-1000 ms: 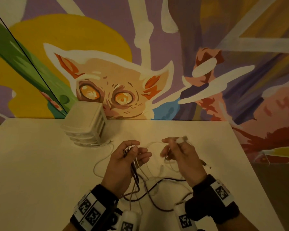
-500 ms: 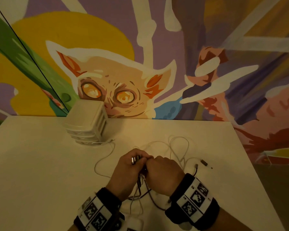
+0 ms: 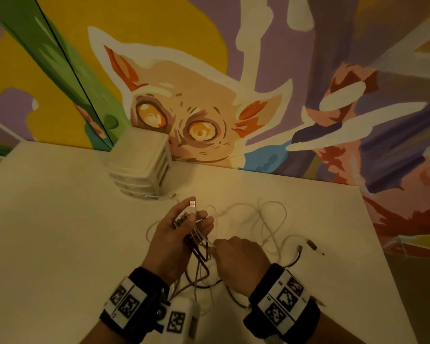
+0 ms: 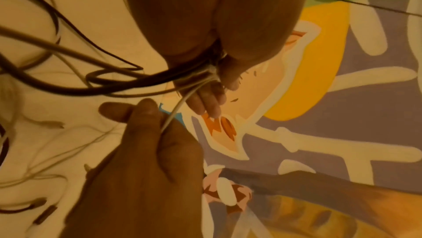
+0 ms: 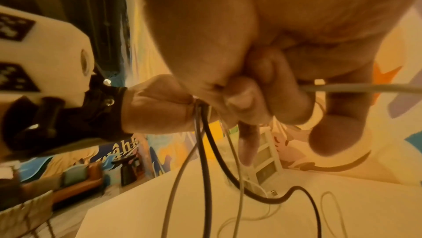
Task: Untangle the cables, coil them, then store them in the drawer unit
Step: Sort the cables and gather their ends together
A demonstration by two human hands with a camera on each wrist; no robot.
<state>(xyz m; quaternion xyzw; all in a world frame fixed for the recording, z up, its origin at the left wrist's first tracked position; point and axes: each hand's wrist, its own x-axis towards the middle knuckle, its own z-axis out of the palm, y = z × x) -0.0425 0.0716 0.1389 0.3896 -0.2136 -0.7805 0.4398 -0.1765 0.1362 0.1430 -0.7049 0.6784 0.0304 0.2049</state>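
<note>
My left hand [image 3: 181,232] grips a bundle of cable ends [image 3: 186,217] above the table, with a white USB plug [image 3: 192,203] sticking up past the thumb. Dark and white cables [image 3: 201,266] hang down from that fist. Just below it my right hand [image 3: 236,259] pinches one white cable [image 4: 175,113] that runs out of the bundle. In the right wrist view the same white cable [image 5: 356,88] passes between thumb and fingers. Loose white cable loops [image 3: 266,219] lie on the table to the right. The white drawer unit [image 3: 142,165] stands at the back by the wall.
The white table [image 3: 60,232] runs to the painted wall behind. A dark cable end [image 3: 299,254] and a small connector [image 3: 314,247] lie at the right, near the table's right edge. Bare table surface spreads on the left.
The hands, pressed together half a second ago, have parted: the right hand has slid down along a white cable while the left keeps the bundle, plug now upright.
</note>
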